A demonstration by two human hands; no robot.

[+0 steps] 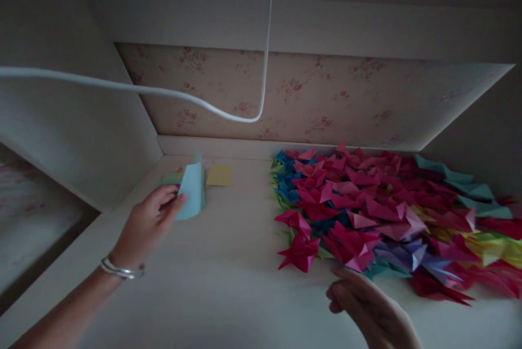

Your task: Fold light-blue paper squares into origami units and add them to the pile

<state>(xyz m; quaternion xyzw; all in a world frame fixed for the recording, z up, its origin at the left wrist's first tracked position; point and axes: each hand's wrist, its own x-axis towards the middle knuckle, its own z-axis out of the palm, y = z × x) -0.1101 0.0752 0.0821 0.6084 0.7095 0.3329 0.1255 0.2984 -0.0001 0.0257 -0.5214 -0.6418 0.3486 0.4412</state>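
A light blue sheet of paper (192, 188), bent into a curve, is pinched between the thumb and fingers of my left hand (153, 218). It is lifted at the far left of the white surface, over other paper lying there. My right hand (362, 305) is just in front of a large heap of folded paper pieces (354, 191), mostly pink and red, with blue, green, purple and yellow ones. Its fingers are loosely bent and a little apart, with nothing visible in them. The nearest pieces are a deep pink one (299, 254) and a purple one (403, 254).
A yellow square of paper (219, 175) lies right of the held sheet. Light teal folded strips (477, 191) rest at the heap's right edge. A white cable (187, 98) hangs across the view. Behind is a flowered back panel (293, 96), with a side wall (73, 99) at left.
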